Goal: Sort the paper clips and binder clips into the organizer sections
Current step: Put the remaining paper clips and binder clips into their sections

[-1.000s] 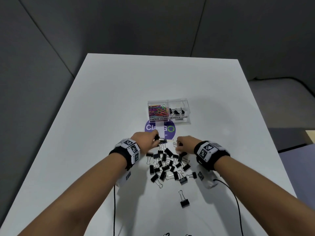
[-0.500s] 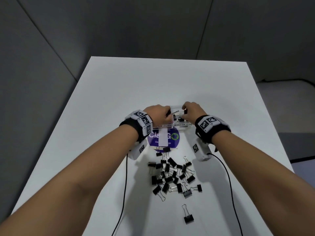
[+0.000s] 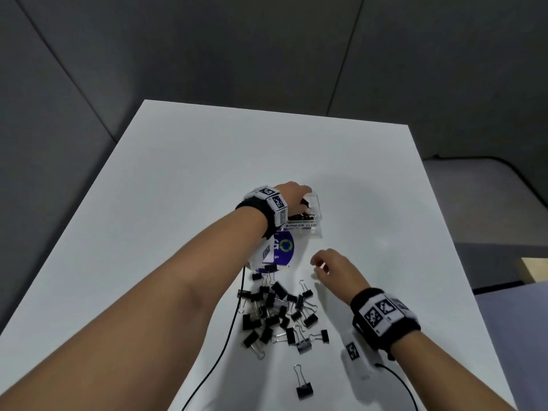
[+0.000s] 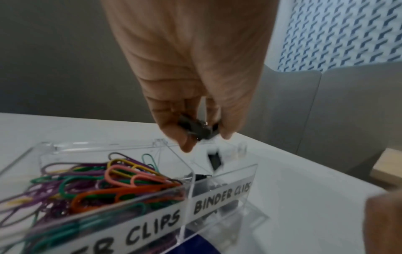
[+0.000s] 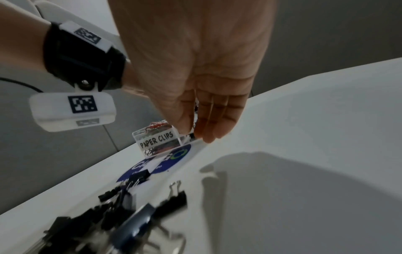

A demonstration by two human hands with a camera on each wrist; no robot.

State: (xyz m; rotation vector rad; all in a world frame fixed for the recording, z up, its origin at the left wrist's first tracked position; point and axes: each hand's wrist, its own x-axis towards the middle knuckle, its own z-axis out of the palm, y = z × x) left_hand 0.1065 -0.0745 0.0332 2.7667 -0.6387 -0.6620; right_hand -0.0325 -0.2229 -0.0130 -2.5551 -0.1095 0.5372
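Note:
A clear two-part organizer (image 3: 314, 216) stands mid-table; its left section holds coloured paper clips (image 4: 97, 180), and its right one, labelled BINDER CLIPS (image 4: 222, 197), holds a few black clips. My left hand (image 3: 299, 200) hovers over that right section and pinches a black binder clip (image 4: 195, 128) between thumb and fingers; a blurred black clip (image 4: 214, 159) shows just below it. A pile of several black binder clips (image 3: 278, 312) lies nearer me. My right hand (image 3: 318, 262) is between organizer and pile, fingers relaxed and holding nothing.
A round purple sticker (image 3: 283, 247) lies on the white table (image 3: 178, 188) in front of the organizer. One binder clip (image 3: 304, 387) lies apart, near the front edge. Black cables (image 3: 225, 336) run from both wrist units. Grey walls stand behind the table.
Both hands carried clips from the pile up to the organizer. Since then the right hand has drawn back toward the pile, empty, while the left stays over the binder clip section.

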